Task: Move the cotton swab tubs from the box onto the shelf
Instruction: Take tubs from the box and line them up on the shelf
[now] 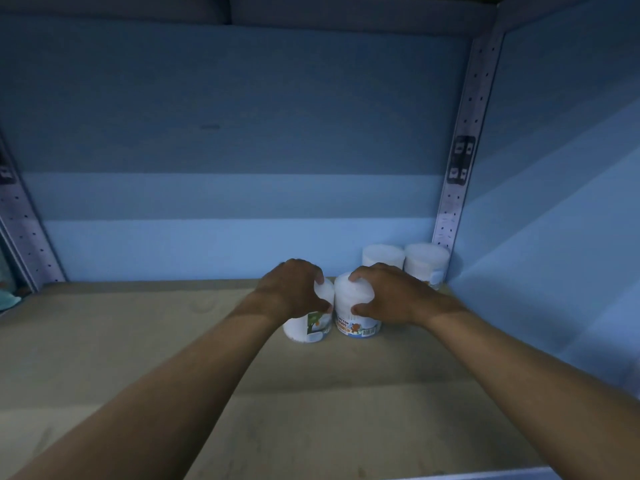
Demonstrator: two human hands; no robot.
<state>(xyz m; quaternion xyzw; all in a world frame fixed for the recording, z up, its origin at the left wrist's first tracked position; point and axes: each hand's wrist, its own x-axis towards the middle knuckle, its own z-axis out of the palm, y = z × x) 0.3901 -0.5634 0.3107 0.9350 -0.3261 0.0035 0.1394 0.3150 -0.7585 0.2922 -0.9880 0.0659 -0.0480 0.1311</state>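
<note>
Both my arms reach deep into a shelf bay. My left hand (pixel 292 289) grips a white cotton swab tub (pixel 308 329) with a green label, which stands on the brown shelf board (pixel 138 358). My right hand (pixel 388 294) grips a second tub (pixel 353 306) with an orange and blue label, right beside the first; the two tubs touch or nearly touch. Behind them, in the far right corner, two more white tubs (pixel 382 256) (pixel 426 263) stand side by side against the back wall. The box is out of view.
A blue back wall (pixel 242 150) and a blue right wall (pixel 554 202) close the bay. Perforated metal uprights stand at the right rear corner (pixel 464 150) and at the left edge (pixel 20 220). A teal object (pixel 7 299) shows at the far left.
</note>
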